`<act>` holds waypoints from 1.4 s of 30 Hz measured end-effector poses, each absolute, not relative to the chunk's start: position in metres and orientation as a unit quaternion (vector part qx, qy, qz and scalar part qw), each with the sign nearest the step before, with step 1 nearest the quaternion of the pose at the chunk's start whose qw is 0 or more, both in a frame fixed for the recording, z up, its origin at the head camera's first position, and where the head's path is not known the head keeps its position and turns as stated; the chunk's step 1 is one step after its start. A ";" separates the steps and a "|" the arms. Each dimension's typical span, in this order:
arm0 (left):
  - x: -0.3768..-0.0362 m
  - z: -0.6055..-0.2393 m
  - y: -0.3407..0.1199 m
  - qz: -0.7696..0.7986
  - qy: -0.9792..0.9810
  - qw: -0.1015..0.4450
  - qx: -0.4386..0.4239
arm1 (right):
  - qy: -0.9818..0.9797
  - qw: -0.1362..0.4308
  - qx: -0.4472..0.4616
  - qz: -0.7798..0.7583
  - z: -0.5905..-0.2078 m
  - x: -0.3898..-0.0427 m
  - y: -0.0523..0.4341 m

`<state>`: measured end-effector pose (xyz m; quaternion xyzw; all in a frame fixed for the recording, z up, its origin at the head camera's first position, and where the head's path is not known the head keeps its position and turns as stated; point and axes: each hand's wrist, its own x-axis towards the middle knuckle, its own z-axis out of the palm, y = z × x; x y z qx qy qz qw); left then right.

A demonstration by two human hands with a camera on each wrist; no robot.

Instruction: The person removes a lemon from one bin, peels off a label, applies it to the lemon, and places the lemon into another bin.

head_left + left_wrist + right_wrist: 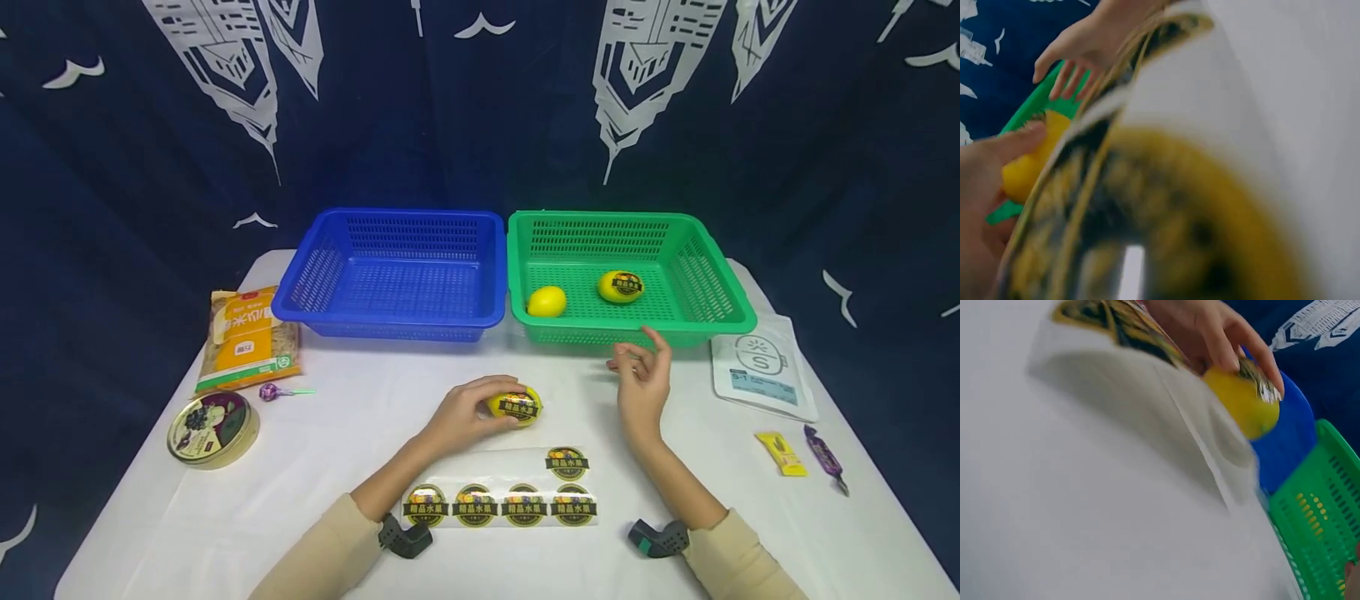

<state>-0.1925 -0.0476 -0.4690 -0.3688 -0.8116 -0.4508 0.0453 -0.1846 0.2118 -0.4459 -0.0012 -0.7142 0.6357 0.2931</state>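
A sticker sheet [501, 493] lies between the forearms; just beyond, the left hand [463, 414] cups a stickered lemon [516, 406], likely light, firm, smooth-skinned, best gripped round its middle, while the right hand [642, 377] hovers beside it, empty, fingers loosely curled.

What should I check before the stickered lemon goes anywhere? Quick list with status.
1. Left hand grips the lemon: ok.
2. Sticker on that lemon faces up and looks flat: ok in the head view; edges cannot tell.
3. Right hand is free, fingers relaxed, holding nothing: ok.
4. Green basket has room beside its two lemons: ok.
5. Blue basket holds nothing visible: ok.
6. Sticker sheet still carries five labels: ok.
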 end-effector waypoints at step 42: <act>-0.410 -0.397 0.125 -0.315 -0.924 -0.093 -0.196 | -0.605 0.404 -0.064 0.683 -0.451 -0.218 0.242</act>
